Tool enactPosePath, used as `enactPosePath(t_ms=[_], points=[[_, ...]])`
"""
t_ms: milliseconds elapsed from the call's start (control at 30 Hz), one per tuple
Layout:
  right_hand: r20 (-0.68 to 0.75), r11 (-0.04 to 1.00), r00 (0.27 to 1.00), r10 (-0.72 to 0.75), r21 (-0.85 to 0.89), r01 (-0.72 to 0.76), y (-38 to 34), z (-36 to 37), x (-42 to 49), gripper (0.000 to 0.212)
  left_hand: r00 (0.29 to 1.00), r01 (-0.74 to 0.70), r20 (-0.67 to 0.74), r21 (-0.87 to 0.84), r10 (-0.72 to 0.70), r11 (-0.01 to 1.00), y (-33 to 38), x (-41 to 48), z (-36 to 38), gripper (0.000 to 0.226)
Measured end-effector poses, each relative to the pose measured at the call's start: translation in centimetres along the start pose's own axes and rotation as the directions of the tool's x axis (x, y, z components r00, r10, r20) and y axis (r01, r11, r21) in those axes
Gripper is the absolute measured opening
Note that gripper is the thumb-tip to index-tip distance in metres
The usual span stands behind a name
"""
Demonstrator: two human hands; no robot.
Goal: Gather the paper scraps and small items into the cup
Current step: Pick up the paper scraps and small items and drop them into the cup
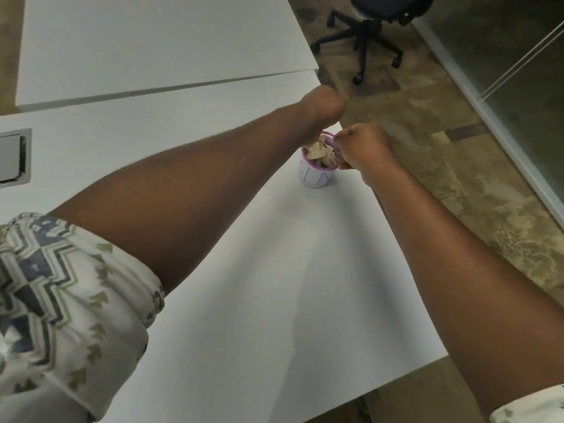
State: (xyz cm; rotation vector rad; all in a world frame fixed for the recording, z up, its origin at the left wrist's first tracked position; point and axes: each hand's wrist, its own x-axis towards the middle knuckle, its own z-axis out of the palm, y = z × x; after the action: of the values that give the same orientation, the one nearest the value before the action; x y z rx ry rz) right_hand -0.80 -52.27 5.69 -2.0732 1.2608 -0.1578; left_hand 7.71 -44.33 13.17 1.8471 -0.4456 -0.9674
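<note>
The white paper cup with a purple rim, full of tan paper scraps, stands mid-right on our white table. Our right grip pinches its rim; our left grip, we cannot tell.

One cam, worn on the head, wide-angle. Faces fwd & steeply down onto the white table, rolled so the table edges run diagonal. Forearms enter from the bottom corners, v. near the lens; left hand and right hand sit farther out by the cup, just above centre. Top right catches floor & a chair.
</note>
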Motion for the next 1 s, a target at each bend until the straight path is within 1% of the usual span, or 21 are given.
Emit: enactPosePath(t_ms=[33, 67, 133, 167, 233, 300, 433, 533, 600, 633, 667, 700, 733, 767, 833, 900, 1000], points=[[0.014, 0.999, 1.0, 0.014, 0.051, -0.014, 0.0, 0.0, -0.1, 0.017, 0.999, -0.039, -0.005, 0.05, 0.039, 0.998, -0.1, -0.1, -0.5, 0.021], [-0.02, 0.989, 0.999, 0.045, 0.141, -0.042, 0.1, -0.1, -0.6, 0.014, 0.998, -0.064, -0.003, 0.101, 0.064, 0.993, -0.4, -0.2, -1.0, 0.017], [-0.064, 0.978, 0.998, 0.028, 0.207, -0.015, 0.1, -0.3, -1.7, 0.016, 0.996, -0.074, -0.042, 0.114, 0.08, 0.991, -1.5, -0.4, -2.3, 0.014], [-0.064, 0.974, 0.998, 0.018, 0.225, -0.003, -0.1, -0.3, -2.5, 0.018, 0.995, -0.077, -0.047, 0.126, 0.084, 0.989, -2.0, -0.6, -3.3, 0.017], [-0.05, 0.97, 0.999, -0.008, 0.242, 0.02, 0.1, 0.2, -4.3, 0.023, 0.996, -0.083, -0.013, 0.157, 0.087, 0.984, -3.4, -1.1, -5.4, 0.026], [-0.035, 0.957, 0.999, -0.025, 0.288, 0.034, 0.4, 0.8, -6.5, 0.024, 0.995, -0.102, 0.004, 0.168, 0.103, 0.981, -5.3, -2.7, -7.9, 0.03], [0.057, 0.932, 0.998, -0.011, 0.363, -0.011, 1.4, 3.2, -11.7, 0.019, 0.998, -0.046, -0.03, 0.11, 0.05, 0.993, -10.6, -6.2, -12.6, 0.025], [0.11, 0.934, 0.994, 0.012, 0.355, -0.05, 2.2, 5.4, -15.1, 0.025, 0.999, -0.003, -0.051, 0.134, 0.01, 0.991, -15.5, -8.6, -15.5, 0.022], [0.139, 0.939, 0.99, 0.029, 0.335, -0.074, 2.6, 7.2, -17.3, 0.028, 0.997, 0.026, -0.079, 0.185, -0.012, 0.982, -18.7, -10.4, -17.1, 0.021], [0.149, 0.945, 0.989, 0.026, 0.32, -0.073, 2.9, 8.1, -18.3, 0.031, 0.995, 0.029, -0.099, 0.255, -0.004, 0.967, -20.4, -11.2, -17.6, 0.021], [0.16, 0.953, 0.987, 0.023, 0.296, -0.07, 3.1, 9.1, -19.3, 0.035, 0.993, 0.015, -0.116, 0.365, 0.029, 0.931, -22.1, -12.3, -18.2, 0.021], [0.169, 0.962, 0.985, 0.01, 0.266, -0.055, 3.3, 10.1, -20.4, 0.035, 0.99, -0.014, -0.117, 0.485, 0.08, 0.874, -23.7, -13.3, -18.7, 0.021], [0.187, 0.972, 0.982, -0.004, 0.23, -0.04, 3.4, 11.0, -21.6, 0.031, 0.986, -0.059, -0.095, 0.583, 0.14, 0.81, -25.1, -14.3, -19.0, 0.02], [0.202, 0.981, 0.979, -0.022, 0.196, -0.018, 3.4, 11.9, -22.7, 0.024, 0.981, -0.109, -0.054, 0.642, 0.187, 0.759, -26.6, -15.2, -19.3, 0.019], [0.223, 0.988, 0.971, -0.09, 0.145, 0.058, 3.1, 13.6, -25.1, 0.011, 0.973, -0.188, 0.04, 0.703, 0.226, 0.686, -28.9, -16.8, -19.7, 0.018], [0.242, 0.979, 0.95, -0.196, 0.097, 0.177, 2.7, 15.2, -27.3, 0.012, 0.961, -0.243, 0.101, 0.748, 0.256, 0.617, -30.9, -17.9, -19.8, 0.024], [0.257, 0.946, 0.911, -0.321, 0.047, 0.32, 2.7, 17.5, -29.2, 0.012, 0.937, -0.293, 0.122, 0.787, 0.328, 0.543, -33.1, -18.6, -19.7, 0.03]])
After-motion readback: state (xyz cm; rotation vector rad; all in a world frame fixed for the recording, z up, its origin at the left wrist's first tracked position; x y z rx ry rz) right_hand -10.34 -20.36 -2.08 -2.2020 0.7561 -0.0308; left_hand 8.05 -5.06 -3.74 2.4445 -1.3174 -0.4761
